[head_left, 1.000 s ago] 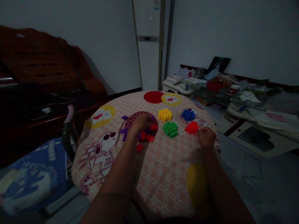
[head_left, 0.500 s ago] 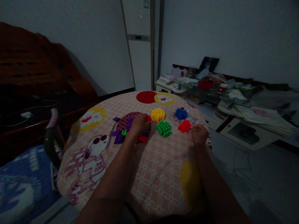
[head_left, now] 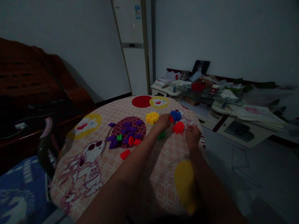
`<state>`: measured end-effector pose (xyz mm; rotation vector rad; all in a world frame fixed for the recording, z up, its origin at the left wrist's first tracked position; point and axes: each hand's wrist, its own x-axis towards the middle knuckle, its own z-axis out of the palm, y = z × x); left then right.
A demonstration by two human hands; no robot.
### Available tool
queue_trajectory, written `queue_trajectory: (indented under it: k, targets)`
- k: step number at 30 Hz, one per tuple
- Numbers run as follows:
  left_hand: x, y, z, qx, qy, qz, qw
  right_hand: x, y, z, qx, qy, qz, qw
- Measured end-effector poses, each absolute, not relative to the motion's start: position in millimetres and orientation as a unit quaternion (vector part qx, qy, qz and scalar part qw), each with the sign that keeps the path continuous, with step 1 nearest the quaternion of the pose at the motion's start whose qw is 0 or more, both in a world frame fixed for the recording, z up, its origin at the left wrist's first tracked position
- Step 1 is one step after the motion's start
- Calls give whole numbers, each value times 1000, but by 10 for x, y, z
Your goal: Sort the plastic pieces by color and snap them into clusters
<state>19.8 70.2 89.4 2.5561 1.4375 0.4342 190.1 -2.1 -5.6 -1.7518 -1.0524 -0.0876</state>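
My left hand reaches across the table, pinching a red toy block between the red and blue groups. Beneath it, the green block group is partly hidden. Close to its left lies a yellow block group; just beyond is a blue one. My right hand rests at the table's right side with fingers curled in and nothing visible in them, beside the red block group. Loose purple blocks, a green block and a few red blocks lie scattered to the left.
A patterned cloth covers the round table. At left stand a chair with a blue cover and a dark wooden bench. Behind to the right, a low cabinet carries papers, bags and a cup.
My left hand has moved right with the red block, from the scattered blocks over to the red group. My right hand stays beside that group, its fingers slightly shifted. The view has shifted a little.
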Motion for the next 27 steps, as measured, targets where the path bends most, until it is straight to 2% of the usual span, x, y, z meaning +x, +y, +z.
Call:
queue_trajectory:
  k: [5, 12, 27]
  targets:
    - [474, 801, 847, 865, 491, 67, 80, 1881, -32, -51, -728, -443, -27, 523]
    - [647, 853, 822, 875, 476, 17, 89, 1892, 14, -79, -730, -441, -16, 522]
    - [624, 823, 708, 871, 483, 46, 80, 1876, 61, -100, -738, -466, -5, 488]
